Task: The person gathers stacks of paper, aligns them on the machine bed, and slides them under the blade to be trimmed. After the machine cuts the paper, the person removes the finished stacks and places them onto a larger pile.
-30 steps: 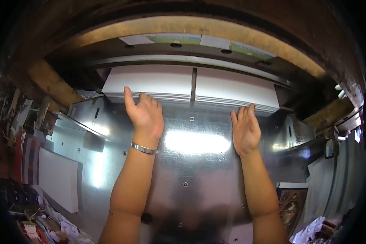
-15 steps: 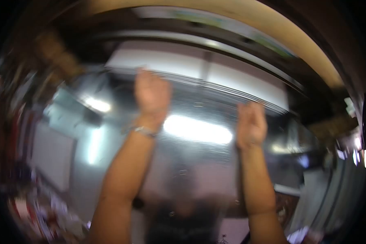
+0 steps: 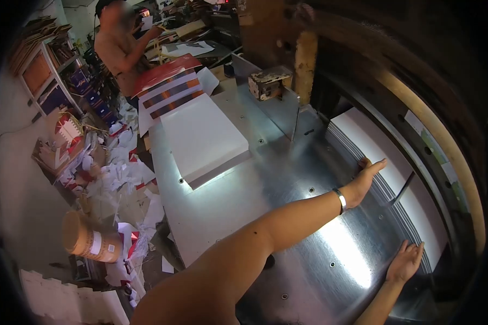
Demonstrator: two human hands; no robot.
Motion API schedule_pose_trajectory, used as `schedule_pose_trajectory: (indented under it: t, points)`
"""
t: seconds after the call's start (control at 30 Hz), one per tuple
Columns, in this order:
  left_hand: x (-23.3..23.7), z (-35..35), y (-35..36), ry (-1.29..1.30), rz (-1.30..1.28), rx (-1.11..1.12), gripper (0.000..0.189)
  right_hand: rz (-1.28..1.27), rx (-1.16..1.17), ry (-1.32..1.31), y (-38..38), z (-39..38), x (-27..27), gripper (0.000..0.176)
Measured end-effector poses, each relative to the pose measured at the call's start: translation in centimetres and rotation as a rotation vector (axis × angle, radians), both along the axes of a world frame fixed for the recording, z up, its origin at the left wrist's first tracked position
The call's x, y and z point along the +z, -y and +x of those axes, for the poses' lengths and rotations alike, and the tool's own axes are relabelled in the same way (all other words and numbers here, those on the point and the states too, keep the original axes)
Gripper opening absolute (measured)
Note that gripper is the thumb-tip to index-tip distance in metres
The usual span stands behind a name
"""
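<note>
The head is turning left now, but the left hand (image 3: 365, 181) and right hand (image 3: 405, 263) are still lying open and flat, holding nothing, pushing the edges of the white paper stacks (image 3: 371, 138) at the back of the shiny bench (image 3: 287, 184).

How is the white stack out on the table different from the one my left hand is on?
The open stack lies out on the metal table, untouched; the back stack sits under the machine, left hand against its edge. The open stack's side looks solid; the back stack's edge shows stepped layers. Both are white and lie flat on the table.
</note>
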State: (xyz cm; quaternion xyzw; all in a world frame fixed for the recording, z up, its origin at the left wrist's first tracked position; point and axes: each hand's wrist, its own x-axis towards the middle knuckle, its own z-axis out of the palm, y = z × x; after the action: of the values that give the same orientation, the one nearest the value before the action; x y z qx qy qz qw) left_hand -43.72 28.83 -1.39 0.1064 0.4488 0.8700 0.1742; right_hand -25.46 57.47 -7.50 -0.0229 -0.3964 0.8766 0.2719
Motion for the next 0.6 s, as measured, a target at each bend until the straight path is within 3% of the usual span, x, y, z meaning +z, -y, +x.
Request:
schedule_pose_trajectory:
  t: [0.13,0.2,0.3,0.4,0.47,0.6]
  points:
    - [0.1,-0.3,0.1,-0.002,0.020,-0.043,0.045,-0.035,-0.190,0.099,4.3,0.1,3.5,0.015]
    - [0.0,-0.1,0.4,0.026,0.001,0.033,0.038,0.022,-0.022,0.016,1.5,-0.3,1.5,0.013]
    - [-0.4,-0.4,0.4,-0.009,0.003,-0.042,0.030,0.104,0.252,-0.140,-1.3,0.6,-1.3,0.008]
    - [0.8,0.0,0.7,-0.005,-0.039,-0.056,0.023,-0.012,-0.027,0.009,2.8,0.4,1.6,0.024]
    - [0.4,-0.3,1.2,-0.076,0.068,-0.099,0.022,0.010,-0.082,0.043,5.1,0.3,3.8,0.038]
    - [0.8,0.6,1.0,0.002,0.033,-0.052,0.025,0.119,-0.109,0.089,7.1,0.5,5.8,0.065]
